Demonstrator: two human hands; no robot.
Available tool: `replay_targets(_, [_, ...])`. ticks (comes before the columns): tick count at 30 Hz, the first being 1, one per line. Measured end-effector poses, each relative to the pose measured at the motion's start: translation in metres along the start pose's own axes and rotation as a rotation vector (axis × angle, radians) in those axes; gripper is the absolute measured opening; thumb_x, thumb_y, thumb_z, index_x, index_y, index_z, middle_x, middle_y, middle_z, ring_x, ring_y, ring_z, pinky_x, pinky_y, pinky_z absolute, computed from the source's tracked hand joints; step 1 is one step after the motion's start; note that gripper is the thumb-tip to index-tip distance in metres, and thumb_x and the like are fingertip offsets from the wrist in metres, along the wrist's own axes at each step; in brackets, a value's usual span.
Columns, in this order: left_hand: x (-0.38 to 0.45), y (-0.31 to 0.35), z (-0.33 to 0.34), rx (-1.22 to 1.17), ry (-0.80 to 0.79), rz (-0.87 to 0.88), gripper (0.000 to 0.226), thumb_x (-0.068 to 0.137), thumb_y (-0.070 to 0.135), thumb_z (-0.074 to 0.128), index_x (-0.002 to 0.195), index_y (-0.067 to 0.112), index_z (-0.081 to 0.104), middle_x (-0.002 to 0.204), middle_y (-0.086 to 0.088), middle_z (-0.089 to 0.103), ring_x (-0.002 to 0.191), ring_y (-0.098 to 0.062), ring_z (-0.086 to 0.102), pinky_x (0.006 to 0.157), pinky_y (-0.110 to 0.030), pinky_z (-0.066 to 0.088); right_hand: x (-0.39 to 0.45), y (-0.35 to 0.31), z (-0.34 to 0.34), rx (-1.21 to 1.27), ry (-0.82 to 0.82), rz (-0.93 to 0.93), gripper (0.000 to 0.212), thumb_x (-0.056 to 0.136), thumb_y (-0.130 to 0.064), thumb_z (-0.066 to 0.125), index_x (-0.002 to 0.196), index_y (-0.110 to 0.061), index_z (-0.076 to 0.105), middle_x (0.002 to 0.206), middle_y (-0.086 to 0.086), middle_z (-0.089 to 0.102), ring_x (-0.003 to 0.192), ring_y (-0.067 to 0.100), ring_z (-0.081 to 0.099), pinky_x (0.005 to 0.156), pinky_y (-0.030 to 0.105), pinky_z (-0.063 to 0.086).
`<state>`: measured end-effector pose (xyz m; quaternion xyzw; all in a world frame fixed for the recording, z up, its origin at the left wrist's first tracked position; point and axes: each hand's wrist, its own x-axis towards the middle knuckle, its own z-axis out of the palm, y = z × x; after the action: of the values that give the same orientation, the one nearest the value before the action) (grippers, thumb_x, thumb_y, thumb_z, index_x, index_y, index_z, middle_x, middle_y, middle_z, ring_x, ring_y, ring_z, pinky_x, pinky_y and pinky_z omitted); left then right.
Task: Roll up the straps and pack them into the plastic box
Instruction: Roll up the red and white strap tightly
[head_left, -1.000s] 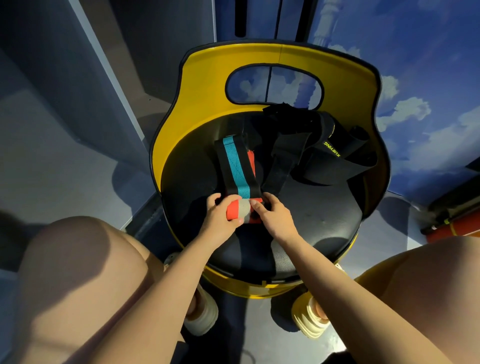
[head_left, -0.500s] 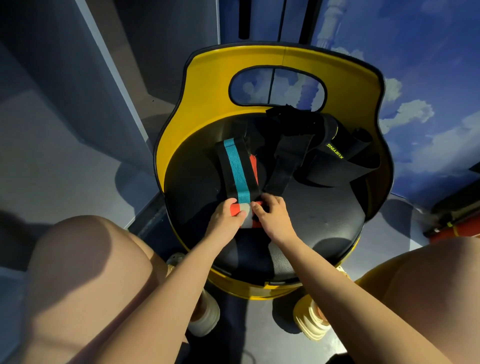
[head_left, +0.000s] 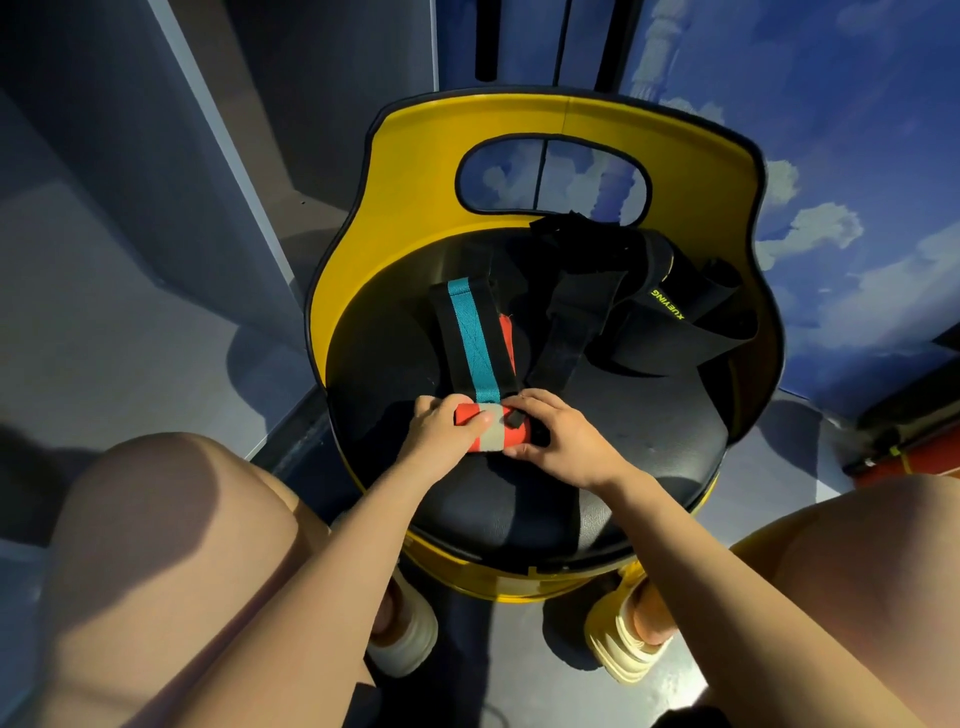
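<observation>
1. We have both hands on the strap roll (head_left: 485, 432) at the seat's (head_left: 649, 426) near middle: left hand (head_left: 441, 439) and right hand (head_left: 558, 444) fingers pinched on its ends.
2. Roll axis runs left-right; both hands equally near.
3. Unrolled strap tail (head_left: 470, 343) lies flat, pointing away from us.
4. Plastic box not visible.

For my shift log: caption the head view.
Both hands rolling a teal-striped strap on a yellow chair's black seat.
</observation>
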<state>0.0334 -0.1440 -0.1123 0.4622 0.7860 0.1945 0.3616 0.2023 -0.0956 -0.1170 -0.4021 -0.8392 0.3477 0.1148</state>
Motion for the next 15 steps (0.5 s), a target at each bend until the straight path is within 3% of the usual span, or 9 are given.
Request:
replay_targets(3, [-0.006, -0.005, -0.002, 0.056, 0.084, 0.139, 0.04, 0.092, 0.041, 0.053, 0.127, 0.022, 0.049, 0.135, -0.004, 0.03, 0.124, -0.023, 0.038, 0.087, -0.027, 0.04, 0.005, 0.001, -0.004, 0.01, -0.071, 0.032, 0.058, 0.082, -0.028, 0.07, 0.135, -0.018, 0.047, 0.135, 0.001, 0.046, 0.126, 0.014, 0.043, 0.104, 0.017, 0.027])
replay_targets(8, [-0.006, -0.008, -0.003, 0.136, 0.111, 0.215, 0.044, 0.091, 0.042, 0.052, 0.128, 0.018, 0.051, 0.139, 0.001, 0.028, 0.128, -0.019, 0.033, 0.093, -0.028, 0.04, 0.007, 0.0, -0.009, 0.067, -0.156, 0.069, 0.052, 0.085, -0.029, 0.067, 0.132, -0.02, 0.048, 0.131, 0.001, 0.049, 0.122, 0.015, 0.044, 0.099, 0.021, 0.028])
replay_targets(11, [-0.001, -0.007, -0.002, 0.132, 0.027, 0.166, 0.051, 0.096, 0.044, 0.041, 0.137, 0.015, 0.041, 0.143, 0.001, 0.026, 0.129, -0.019, 0.032, 0.093, -0.028, 0.037, 0.008, -0.004, -0.01, 0.108, -0.199, 0.106, 0.052, 0.088, -0.03, 0.063, 0.135, -0.019, 0.044, 0.134, 0.002, 0.047, 0.125, 0.016, 0.041, 0.101, 0.024, 0.028])
replay_targets(15, [0.007, -0.006, -0.006, 0.171, -0.045, 0.097, 0.053, 0.097, 0.048, 0.032, 0.14, 0.018, 0.038, 0.145, -0.001, 0.027, 0.134, -0.022, 0.023, 0.106, -0.036, 0.031, 0.006, -0.006, -0.008, 0.202, -0.166, 0.141, 0.059, 0.09, -0.032, 0.06, 0.141, -0.022, 0.03, 0.139, -0.001, 0.044, 0.125, 0.015, 0.043, 0.102, 0.026, 0.031])
